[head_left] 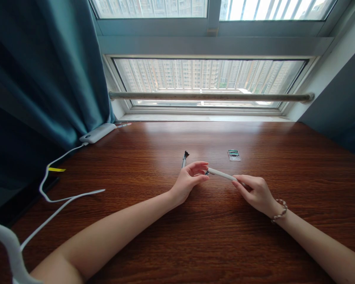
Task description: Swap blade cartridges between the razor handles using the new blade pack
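My right hand (254, 192) pinches the near end of a slim white stick-shaped handle (221, 173), held above the table and slanting up to the left. At its far end is a small dark head (207, 172), partly hidden; it looks like a razor's. My left hand (192, 177) has its thumb below and its fingers above that end, closed around it. Just beyond my left hand lies a razor (184, 158) with a silvery handle and black head, its lower part hidden. Farther right is a small clear case (234, 155) with green strips.
The brown wooden table (219, 236) runs to the window sill. At the left back lies a white box-shaped device (98, 133) with a white cable (44, 185) and a yellow tag (56, 169). A white curved object (6, 236) fills the lower left corner; a blue curtain (56, 71) hangs above.
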A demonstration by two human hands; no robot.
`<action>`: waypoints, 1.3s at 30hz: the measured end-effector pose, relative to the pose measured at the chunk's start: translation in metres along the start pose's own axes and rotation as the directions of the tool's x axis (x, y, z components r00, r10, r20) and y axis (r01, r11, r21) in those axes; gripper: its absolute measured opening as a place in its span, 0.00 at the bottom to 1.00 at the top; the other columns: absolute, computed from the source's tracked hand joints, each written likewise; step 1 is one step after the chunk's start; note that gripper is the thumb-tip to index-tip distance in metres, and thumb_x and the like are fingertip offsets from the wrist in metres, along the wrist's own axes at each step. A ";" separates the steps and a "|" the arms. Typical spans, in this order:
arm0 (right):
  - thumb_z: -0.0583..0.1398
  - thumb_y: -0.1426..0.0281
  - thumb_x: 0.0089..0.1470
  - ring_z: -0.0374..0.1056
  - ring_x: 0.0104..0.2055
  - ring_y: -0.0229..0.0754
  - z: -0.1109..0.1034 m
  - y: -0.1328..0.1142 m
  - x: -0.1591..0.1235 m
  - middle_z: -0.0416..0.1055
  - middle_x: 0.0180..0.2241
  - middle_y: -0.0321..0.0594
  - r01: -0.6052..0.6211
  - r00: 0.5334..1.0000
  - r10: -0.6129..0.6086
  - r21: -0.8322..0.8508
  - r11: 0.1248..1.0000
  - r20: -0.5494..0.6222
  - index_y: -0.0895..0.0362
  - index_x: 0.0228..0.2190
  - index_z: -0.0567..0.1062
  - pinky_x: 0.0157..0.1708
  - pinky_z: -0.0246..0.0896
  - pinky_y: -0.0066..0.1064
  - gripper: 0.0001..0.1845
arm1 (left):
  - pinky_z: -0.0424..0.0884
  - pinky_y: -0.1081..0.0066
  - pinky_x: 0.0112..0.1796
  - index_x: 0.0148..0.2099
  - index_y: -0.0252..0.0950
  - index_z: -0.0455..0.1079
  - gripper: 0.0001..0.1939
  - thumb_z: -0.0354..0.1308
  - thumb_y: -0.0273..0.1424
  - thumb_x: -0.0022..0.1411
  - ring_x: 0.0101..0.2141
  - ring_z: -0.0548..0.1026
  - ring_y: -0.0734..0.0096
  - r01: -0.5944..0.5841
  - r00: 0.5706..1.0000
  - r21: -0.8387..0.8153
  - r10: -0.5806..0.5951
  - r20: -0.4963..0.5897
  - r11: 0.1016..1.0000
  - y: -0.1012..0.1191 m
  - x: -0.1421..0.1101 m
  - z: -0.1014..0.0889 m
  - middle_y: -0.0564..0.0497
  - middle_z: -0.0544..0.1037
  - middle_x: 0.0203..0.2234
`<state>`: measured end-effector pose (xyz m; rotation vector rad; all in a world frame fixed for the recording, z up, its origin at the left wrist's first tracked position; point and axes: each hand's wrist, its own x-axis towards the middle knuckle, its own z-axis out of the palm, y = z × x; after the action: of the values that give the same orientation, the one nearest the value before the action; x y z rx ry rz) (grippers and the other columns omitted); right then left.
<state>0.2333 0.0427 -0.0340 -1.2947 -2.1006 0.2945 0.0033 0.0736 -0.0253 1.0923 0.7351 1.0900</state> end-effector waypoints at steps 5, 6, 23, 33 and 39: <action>0.54 0.65 0.53 0.63 0.22 0.35 0.000 0.001 0.000 0.71 0.24 0.38 -0.002 1.000 0.001 0.023 1.000 0.015 0.58 0.33 0.74 0.25 0.54 0.25 0.12 | 0.64 0.71 0.38 0.43 0.36 0.68 0.21 0.63 0.23 0.43 0.36 0.69 0.71 -0.016 1.000 -0.014 0.016 0.007 1.000 -0.001 0.001 0.000 0.48 0.73 0.35; 0.53 0.65 0.53 0.63 0.22 0.35 0.000 0.000 -0.001 0.71 0.24 0.38 0.003 1.000 -0.003 0.020 1.000 0.024 0.58 0.33 0.74 0.25 0.54 0.25 0.12 | 0.64 0.71 0.38 0.42 0.36 0.68 0.20 0.63 0.23 0.43 0.37 0.69 0.71 -0.021 1.000 -0.012 0.021 0.005 1.000 -0.001 0.001 0.000 0.48 0.73 0.35; 0.52 0.63 0.54 0.63 0.22 0.35 0.000 -0.003 -0.002 0.70 0.22 0.38 0.050 0.992 -0.046 -0.026 0.998 0.122 0.56 0.34 0.74 0.25 0.54 0.25 0.14 | 0.63 0.75 0.34 0.34 0.33 0.73 0.11 0.63 0.25 0.44 0.32 0.70 0.75 0.075 0.997 -0.095 -0.075 -0.005 0.993 -0.004 0.003 0.002 0.49 0.76 0.30; 0.53 0.62 0.53 0.66 0.24 0.36 0.002 0.001 0.000 0.73 0.26 0.38 -0.067 0.998 0.067 -0.064 0.996 -0.003 0.55 0.33 0.75 0.26 0.55 0.24 0.14 | 0.58 0.69 0.50 0.39 0.29 0.72 0.13 0.59 0.22 0.48 0.43 0.70 0.68 0.188 0.981 -0.356 -0.160 0.107 0.916 -0.005 0.009 -0.005 0.42 0.75 0.39; 0.52 0.62 0.53 0.65 0.23 0.36 0.001 0.000 0.001 0.73 0.23 0.37 -0.104 0.995 0.103 -0.104 0.989 -0.009 0.55 0.33 0.76 0.25 0.54 0.24 0.15 | 0.51 0.69 0.54 0.46 0.28 0.69 0.23 0.59 0.17 0.43 0.51 0.63 0.61 0.137 0.979 -0.325 -0.079 0.186 0.936 -0.001 0.008 -0.005 0.40 0.70 0.46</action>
<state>0.2323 0.0435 -0.0347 -1.4674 -2.0737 0.2290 0.0020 0.0825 -0.0278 0.8291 0.4460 0.9717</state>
